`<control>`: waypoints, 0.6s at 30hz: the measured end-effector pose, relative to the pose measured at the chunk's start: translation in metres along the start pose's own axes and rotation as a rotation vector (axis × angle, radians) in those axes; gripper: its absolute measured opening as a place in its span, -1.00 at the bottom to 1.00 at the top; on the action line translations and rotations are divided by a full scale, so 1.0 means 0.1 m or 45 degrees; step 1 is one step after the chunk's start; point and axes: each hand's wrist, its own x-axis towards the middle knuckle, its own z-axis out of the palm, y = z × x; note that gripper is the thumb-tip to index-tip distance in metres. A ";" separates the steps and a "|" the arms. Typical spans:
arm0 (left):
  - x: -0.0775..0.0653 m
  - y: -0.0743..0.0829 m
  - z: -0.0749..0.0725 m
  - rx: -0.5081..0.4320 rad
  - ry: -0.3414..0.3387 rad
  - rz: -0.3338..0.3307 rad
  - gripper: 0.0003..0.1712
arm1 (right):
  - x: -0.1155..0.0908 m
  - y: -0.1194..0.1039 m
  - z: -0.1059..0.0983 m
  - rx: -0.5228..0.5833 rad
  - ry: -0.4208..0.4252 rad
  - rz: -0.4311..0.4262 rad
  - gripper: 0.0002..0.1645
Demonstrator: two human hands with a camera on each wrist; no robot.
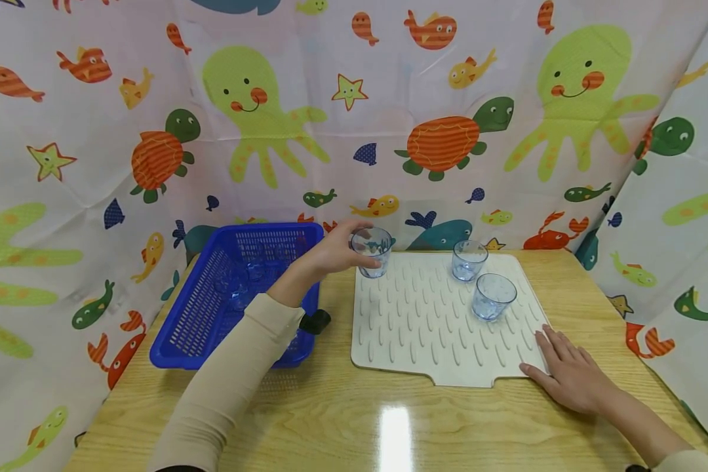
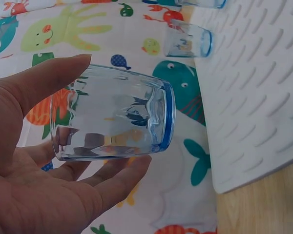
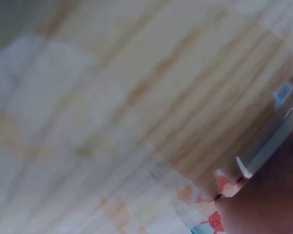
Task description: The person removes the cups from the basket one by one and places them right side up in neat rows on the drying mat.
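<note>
My left hand (image 1: 334, 249) grips a clear drinking glass (image 1: 372, 252) above the back left corner of a white ridged draining mat (image 1: 410, 314). In the left wrist view, thumb and fingers span the sides of the glass (image 2: 110, 114), whose thick bluish base points toward the mat (image 2: 249, 97). Two more glasses stand upright on the right part of the mat: one farther back (image 1: 469, 261), the other nearer (image 1: 493, 298). My right hand (image 1: 572, 370) rests at the mat's front right edge with its fingers extended. Only a dark part of that hand (image 3: 268, 195) shows in the right wrist view.
A blue plastic basket (image 1: 177, 328) with several clear glasses inside stands left of the mat, partly behind my left forearm. The wooden table (image 1: 330, 419) runs in front of both. A curtain (image 1: 342, 144) printed with sea animals hangs behind the table and along its sides.
</note>
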 end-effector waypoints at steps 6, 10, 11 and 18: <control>0.04 0.05 0.11 -0.034 -0.013 -0.031 -0.05 | 0.00 0.00 0.00 -0.003 -0.010 0.002 0.10; 0.08 0.07 0.17 -0.016 -0.008 -0.030 -0.06 | -0.01 -0.02 -0.01 -0.019 -0.006 0.001 0.09; 0.10 0.08 0.19 -0.014 -0.010 -0.023 -0.07 | -0.01 -0.03 -0.02 -0.023 -0.004 0.002 0.09; 0.20 0.12 0.27 0.017 -0.023 -0.018 -0.06 | -0.01 -0.03 -0.02 -0.022 -0.002 0.004 0.09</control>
